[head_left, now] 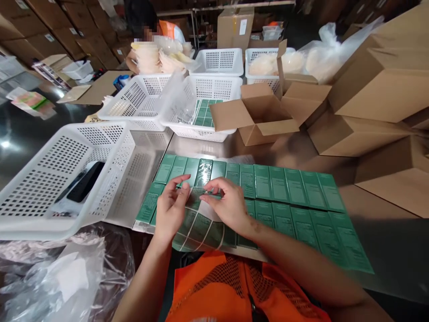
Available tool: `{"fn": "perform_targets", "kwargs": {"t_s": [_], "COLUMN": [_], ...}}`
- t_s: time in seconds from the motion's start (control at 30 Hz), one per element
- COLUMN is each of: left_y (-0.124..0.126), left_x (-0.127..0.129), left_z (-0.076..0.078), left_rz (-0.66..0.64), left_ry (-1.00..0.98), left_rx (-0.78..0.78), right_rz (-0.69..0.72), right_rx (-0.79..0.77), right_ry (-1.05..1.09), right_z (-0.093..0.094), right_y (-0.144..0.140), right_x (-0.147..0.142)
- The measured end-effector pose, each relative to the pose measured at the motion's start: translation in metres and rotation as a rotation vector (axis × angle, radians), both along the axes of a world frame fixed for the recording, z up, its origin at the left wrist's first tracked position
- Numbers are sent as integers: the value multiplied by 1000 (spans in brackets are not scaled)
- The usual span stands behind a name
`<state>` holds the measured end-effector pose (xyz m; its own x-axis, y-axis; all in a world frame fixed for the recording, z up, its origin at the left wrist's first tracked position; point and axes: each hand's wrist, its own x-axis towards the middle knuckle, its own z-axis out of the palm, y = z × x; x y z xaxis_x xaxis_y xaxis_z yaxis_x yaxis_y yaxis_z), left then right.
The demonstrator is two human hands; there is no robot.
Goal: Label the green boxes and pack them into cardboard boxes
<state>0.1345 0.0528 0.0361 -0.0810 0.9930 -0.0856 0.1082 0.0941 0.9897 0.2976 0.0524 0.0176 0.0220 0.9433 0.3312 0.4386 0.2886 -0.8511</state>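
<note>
A sheet of green labels (197, 227) with white grid lines is tilted between my hands, over rows of flat green boxes (295, 185). My left hand (170, 208) holds the sheet near its upper left edge, thumb and fingers curled. At the upper right of the sheet, my right hand (228, 203) has its thumb and forefinger pinched together. What sits in that pinch is too small to make out. Beside these fingertips, a patch of the sheet shows bare white backing. Part of the lower box row is hidden by the sheet and my forearms.
At left stands a white perforated basket (115, 179) with dark items inside. Another basket (208, 132) ahead contains more green label sheets. An open cardboard box (258, 118) and several larger cartons (382, 85) stand right. A co-worker (140, 22) is across the table. Clear plastic (67, 277) lies lower left.
</note>
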Motion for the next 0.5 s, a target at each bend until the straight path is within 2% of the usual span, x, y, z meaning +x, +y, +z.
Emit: {"fn": "perform_targets", "kwargs": {"t_s": [0.13, 0.27, 0.4, 0.5], "left_y": [1, 7, 20, 33], "left_x": [-4, -11, -25, -43], "left_z": [4, 3, -4, -5], "left_rz": [-4, -46, -15, -3], "left_ry": [52, -14, -47, -106], "left_rx": [-44, -110, -162, -205], "right_rz": [18, 125, 358, 580], "right_rx": [241, 424, 450, 372], "right_ry": [-116, -344, -550, -405], "right_z": [-7, -13, -6, 15], "right_y": [-4, -6, -16, -26], "right_x": [-5, -4, 1, 11]}}
